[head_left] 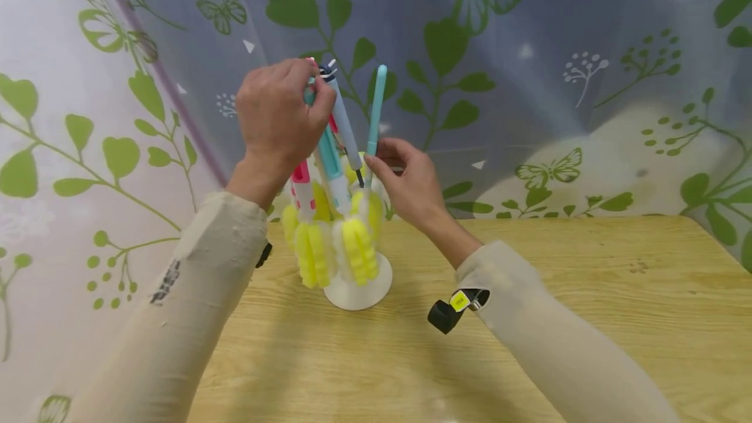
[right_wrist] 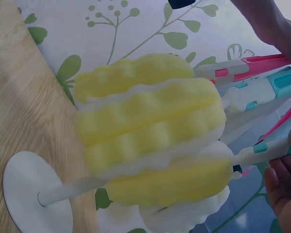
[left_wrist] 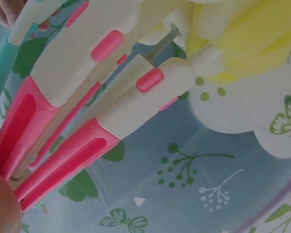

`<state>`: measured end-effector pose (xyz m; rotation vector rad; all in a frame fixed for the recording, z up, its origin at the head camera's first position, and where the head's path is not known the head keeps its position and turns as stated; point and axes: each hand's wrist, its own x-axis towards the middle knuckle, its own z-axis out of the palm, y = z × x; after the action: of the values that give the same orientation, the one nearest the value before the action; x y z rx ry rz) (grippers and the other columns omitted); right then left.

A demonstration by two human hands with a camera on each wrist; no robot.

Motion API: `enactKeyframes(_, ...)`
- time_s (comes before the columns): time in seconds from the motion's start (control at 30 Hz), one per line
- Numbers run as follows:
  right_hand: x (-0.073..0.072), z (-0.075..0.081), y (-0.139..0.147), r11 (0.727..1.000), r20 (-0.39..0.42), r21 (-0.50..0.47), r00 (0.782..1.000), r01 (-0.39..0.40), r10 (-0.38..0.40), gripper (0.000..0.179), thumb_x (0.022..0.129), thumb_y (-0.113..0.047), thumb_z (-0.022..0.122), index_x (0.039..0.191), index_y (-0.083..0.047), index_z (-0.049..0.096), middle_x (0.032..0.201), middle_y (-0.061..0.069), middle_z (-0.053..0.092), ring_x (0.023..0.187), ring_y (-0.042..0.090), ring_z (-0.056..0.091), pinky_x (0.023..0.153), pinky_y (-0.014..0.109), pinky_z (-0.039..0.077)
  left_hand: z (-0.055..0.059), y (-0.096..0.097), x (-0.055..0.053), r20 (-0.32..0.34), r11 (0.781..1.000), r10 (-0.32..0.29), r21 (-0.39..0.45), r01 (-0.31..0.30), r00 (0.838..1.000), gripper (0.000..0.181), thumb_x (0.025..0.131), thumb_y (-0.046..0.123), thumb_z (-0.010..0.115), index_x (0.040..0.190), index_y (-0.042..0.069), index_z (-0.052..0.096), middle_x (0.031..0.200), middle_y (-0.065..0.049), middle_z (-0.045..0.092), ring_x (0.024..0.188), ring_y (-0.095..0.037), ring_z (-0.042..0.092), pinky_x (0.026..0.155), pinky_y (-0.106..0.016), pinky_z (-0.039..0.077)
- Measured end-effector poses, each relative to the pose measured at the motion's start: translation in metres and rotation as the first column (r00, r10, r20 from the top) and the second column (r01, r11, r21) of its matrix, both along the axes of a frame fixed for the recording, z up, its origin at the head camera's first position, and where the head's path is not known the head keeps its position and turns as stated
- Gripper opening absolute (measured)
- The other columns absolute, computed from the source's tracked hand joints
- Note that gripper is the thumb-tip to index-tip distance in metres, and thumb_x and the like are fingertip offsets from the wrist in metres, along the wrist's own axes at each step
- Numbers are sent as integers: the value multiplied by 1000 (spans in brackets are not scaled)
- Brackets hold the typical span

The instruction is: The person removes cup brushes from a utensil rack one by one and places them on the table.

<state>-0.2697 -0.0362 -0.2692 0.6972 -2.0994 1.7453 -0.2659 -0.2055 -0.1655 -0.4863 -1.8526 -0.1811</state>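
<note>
Several cup brushes with yellow-and-white sponge heads [head_left: 313, 254] hang heads down around a white stand with a round base [head_left: 376, 287]. Their handles are pink, teal and pale blue. At the top of the stand my left hand [head_left: 279, 113] curls its fingers, with the end of a teal handle [head_left: 330, 156] between thumb and fingers; the palm side is hidden. My right hand [head_left: 414, 181] pinches another cup brush low on its slim teal handle [head_left: 376, 106], which stands nearly upright. In the left wrist view, pink handles [left_wrist: 70, 160] converge at the left hand [left_wrist: 2, 204].
The stand is on a wood-grain table [head_left: 558, 325], close to its back edge. Behind hangs a curtain [head_left: 529, 96] printed with green leaves and butterflies. A black wrist strap piece [head_left: 444, 316] sticks out from the right sleeve [head_left: 546, 312].
</note>
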Motion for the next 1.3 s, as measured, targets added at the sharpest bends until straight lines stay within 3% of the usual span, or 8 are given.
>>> enactKeyframes(0.4, 2, -24, 18, 993, 36, 116, 999, 10, -15, 32, 94, -22, 60, 120, -3, 58, 105, 5, 63, 97, 17, 59, 85, 32, 49, -1, 3, 2, -5, 1000, 3, -4, -3, 1000, 26, 85, 14, 47, 80, -1, 67, 78, -12, 69, 64, -32, 60, 70, -46, 49)
enactKeyframes(0.77, -2, -45, 44, 996, 146, 84, 988, 34, -46, 34, 92, -29, 63, 117, -7, 60, 104, 5, 63, 94, 18, 61, 84, 35, 48, -1, 2, -1, -20, 1000, 13, -12, -13, 1000, 26, 86, 12, 46, 81, -1, 68, 80, -12, 70, 66, -32, 62, 70, -45, 49)
enactKeyframes(1.0, -2, -62, 57, 996, 237, 75, 969, 48, -65, 39, 90, -32, 65, 117, -5, 60, 104, 8, 64, 93, 21, 63, 81, 38, 48, -1, 6, 2, 36, 998, 23, 62, -26, 999, 30, 88, 16, 44, 81, 0, 69, 80, -10, 70, 68, -31, 61, 75, -46, 49)
enactKeyframes(1.3, -6, -84, 67, 995, 293, 83, 952, 64, -86, 42, 89, -36, 66, 116, -4, 61, 103, 9, 64, 93, 22, 63, 80, 37, 50, -1, 8, 2, 35, 997, 17, 72, -20, 999, 30, 87, 16, 45, 81, 0, 69, 78, -11, 69, 67, -32, 60, 75, -47, 49)
